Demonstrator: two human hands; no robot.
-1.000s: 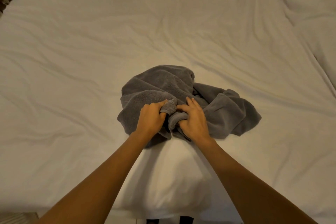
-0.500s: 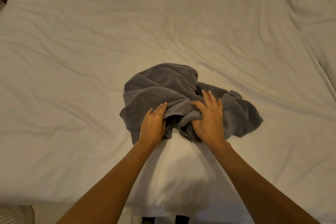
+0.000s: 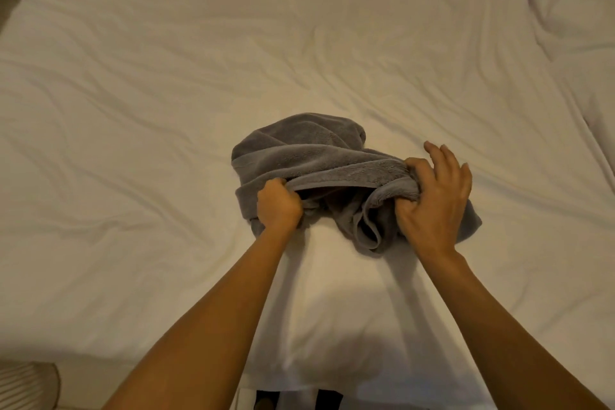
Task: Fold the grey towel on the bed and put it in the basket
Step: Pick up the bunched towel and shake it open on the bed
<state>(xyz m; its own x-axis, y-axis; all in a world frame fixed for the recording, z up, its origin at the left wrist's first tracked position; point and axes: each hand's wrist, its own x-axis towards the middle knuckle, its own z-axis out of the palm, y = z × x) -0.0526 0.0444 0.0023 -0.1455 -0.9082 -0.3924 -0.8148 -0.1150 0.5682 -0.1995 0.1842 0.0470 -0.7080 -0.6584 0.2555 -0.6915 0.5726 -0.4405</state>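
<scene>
Head view, centre of frame | grey towel (image 3: pixel 299 156) lies bunched on the white bed (image 3: pixel 166 76) | left hand (image 3: pixel 279 206) fists its hemmed edge; right hand (image 3: pixel 432 200) pinches the same edge, other fingers spread | likely soft, limp, light (thick terry) | best held at corners along the hem | basket not visible

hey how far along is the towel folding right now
Early stage. Nothing looks folded yet: the grey towel lies bunched on the bed. In hand: the left hand and right hand each grip one edge, stretched between them. Left: spreading it flat, folding it, then putting it in the basket, which is not in view.
</scene>
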